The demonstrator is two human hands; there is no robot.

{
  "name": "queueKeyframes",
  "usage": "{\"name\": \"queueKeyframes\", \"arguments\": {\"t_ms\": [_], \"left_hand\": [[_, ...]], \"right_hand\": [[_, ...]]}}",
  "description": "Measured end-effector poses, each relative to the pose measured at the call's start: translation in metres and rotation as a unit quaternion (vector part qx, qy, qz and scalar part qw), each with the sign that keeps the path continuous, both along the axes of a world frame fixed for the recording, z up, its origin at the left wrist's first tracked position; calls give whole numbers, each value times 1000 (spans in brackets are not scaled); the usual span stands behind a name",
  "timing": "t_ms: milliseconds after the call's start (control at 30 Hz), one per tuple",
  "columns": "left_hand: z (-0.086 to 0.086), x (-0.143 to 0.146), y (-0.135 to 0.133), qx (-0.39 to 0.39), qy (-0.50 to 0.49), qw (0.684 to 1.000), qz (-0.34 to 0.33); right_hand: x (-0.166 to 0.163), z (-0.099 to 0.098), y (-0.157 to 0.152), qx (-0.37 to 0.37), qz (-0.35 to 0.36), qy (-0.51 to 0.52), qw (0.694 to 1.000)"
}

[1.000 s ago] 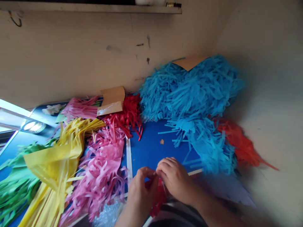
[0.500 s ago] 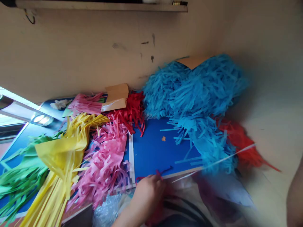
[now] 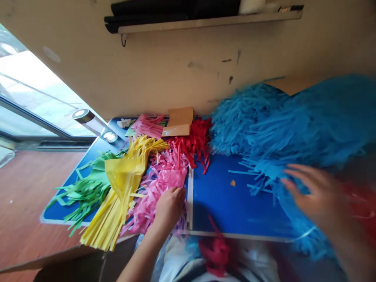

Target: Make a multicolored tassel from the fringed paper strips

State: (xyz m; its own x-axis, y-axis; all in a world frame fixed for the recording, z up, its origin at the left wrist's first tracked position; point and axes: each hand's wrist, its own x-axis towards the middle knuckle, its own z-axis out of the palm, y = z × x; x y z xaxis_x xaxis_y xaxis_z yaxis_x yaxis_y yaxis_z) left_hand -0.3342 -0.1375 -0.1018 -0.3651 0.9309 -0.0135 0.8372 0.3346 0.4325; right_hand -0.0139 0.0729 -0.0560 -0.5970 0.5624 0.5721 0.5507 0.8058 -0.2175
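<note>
My left hand (image 3: 169, 205) lies on the pile of pink fringed paper (image 3: 158, 184) beside the white seam of the blue boards, its fingers curled down into the strips. My right hand (image 3: 317, 196) is blurred, fingers spread, and hovers over the lower edge of the big blue fringed mass (image 3: 293, 125) at the right. It holds nothing. A small bundle of red fringed paper (image 3: 216, 250) lies on my lap just below the board's front edge, with neither hand on it.
Yellow fringe (image 3: 123, 192) and green fringe (image 3: 88, 190) lie left of the pink pile. Red strips (image 3: 195, 143) and a folded brown card (image 3: 179, 121) lie by the wall. The blue board (image 3: 229, 203) shows bare in the middle. A shelf (image 3: 205, 17) hangs above.
The view has swung left. My hands, together on the red bundle a second ago, have parted: the left went to the pink pile, the right swung out over the blue fringe. The red bundle lies on my lap.
</note>
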Motion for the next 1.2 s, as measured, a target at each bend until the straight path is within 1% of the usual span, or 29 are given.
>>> {"name": "queueKeyframes", "arguments": {"t_ms": [33,67,100,167,233,300,367,433,467,533,567,600,633,667,700,733,767,833,933,1033,1100,1200], "left_hand": [[-2,-11,1,-7,14,1000,16],[-5,-19,1,-10,24,999,20],[-8,-25,1,-12,34,999,18],[-13,-34,0,-20,81,996,23],[-16,-46,0,-33,140,989,41],[-16,-65,4,-46,173,982,57],[-13,-89,9,-49,174,981,67],[-6,-111,13,-44,171,981,86],[-2,-117,13,-39,176,978,109],[7,-116,11,-8,206,961,185],[10,-108,9,17,218,951,219],[12,-97,7,47,224,944,238],[13,-83,5,67,209,950,222],[12,-68,4,62,175,968,171],[10,-53,4,31,136,984,110],[6,-41,6,-10,110,992,61],[2,-31,8,-46,102,993,34],[-8,-22,11,-93,112,989,29],[-17,-27,13,-106,128,985,49],[-17,-36,12,-103,122,987,34],[-15,-42,14,-103,110,989,-3],[-11,-52,19,-108,78,988,-81]], "right_hand": [[-18,-6,-10,-11,15,-11,1000],[-37,-13,-22,-31,47,-26,998],[-58,-19,-35,-69,90,-50,992],[-98,-30,-56,-148,179,-90,968],[-134,-38,-68,-214,226,-121,943],[-164,-46,-72,-261,236,-145,925],[-189,-55,-69,-295,231,-162,913],[-207,-62,-65,-318,213,-166,909],[-215,-65,-63,-327,200,-161,909],[-225,-68,-60,-354,178,-142,907],[-228,-69,-59,-377,171,-125,902],[-231,-70,-57,-404,166,-107,893],[-233,-71,-57,-428,163,-89,884],[-234,-72,-56,-448,159,-73,877],[-235,-74,-56,-461,155,-62,872],[-236,-76,-56,-467,152,-54,869],[-236,-78,-56,-469,150,-50,869],[-235,-82,-58,-471,150,-44,868],[-233,-86,-59,-475,152,-38,866],[-231,-87,-59,-480,154,-32,863],[-230,-88,-59,-483,155,-26,861],[-230,-90,-59,-487,160,-20,859]]}}
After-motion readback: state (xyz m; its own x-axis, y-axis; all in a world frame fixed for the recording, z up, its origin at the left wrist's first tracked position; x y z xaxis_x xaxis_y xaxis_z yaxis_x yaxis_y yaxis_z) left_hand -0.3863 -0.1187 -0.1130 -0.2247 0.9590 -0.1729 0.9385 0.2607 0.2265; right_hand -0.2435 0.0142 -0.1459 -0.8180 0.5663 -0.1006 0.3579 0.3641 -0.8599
